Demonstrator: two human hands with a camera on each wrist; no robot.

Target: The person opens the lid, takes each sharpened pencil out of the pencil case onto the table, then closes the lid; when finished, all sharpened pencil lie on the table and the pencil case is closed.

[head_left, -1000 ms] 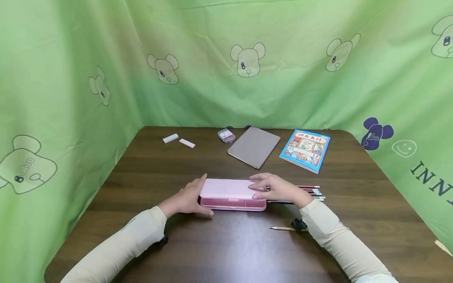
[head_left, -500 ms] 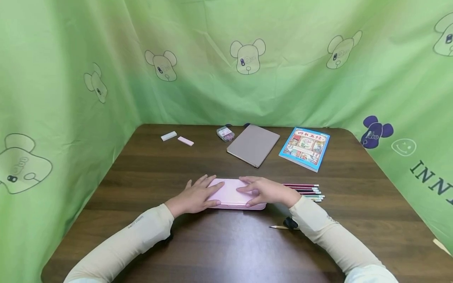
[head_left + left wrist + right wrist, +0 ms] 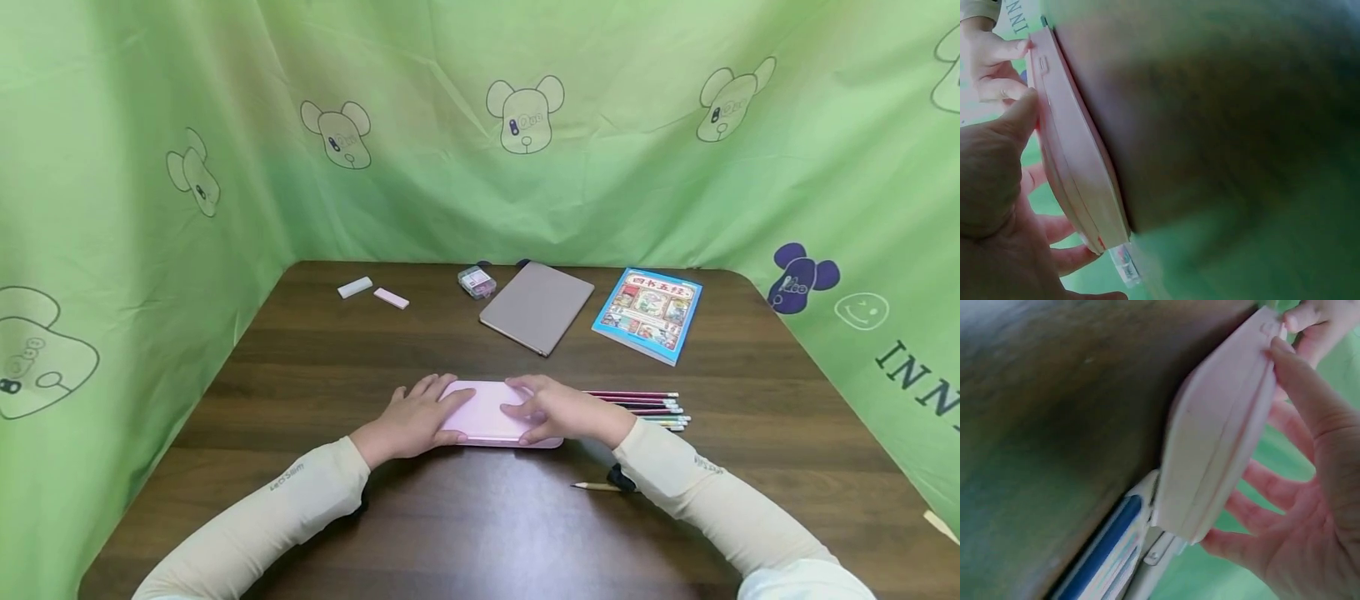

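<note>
A pink pencil case [image 3: 489, 408] lies on the wooden table in front of me, its lid down. On the left part of the lid my left hand [image 3: 418, 419] presses with spread fingers, the thumb at the front edge. My right hand [image 3: 570, 408] rests on the right part, fingertips on the lid and thumb near the front edge. Both wrist views show the case side [image 3: 1075, 150] with only a thin seam under the lid. Several pencils [image 3: 660, 410] lie just right of the case, partly hidden by the right hand. The case's inside is hidden.
A lone pencil [image 3: 595, 486] lies near the right wrist. Toward the back are a white block [image 3: 355, 287], a pink strip [image 3: 392, 297], a small clear box [image 3: 477, 282], a grey notebook [image 3: 537, 308] and a blue-edged book [image 3: 648, 315]. Green cloth [image 3: 420, 208] hangs behind.
The pencil case lid, partly raised a second ago, has come down. My left hand has moved from the case's left end onto the lid; my right hand has shifted slightly left.
</note>
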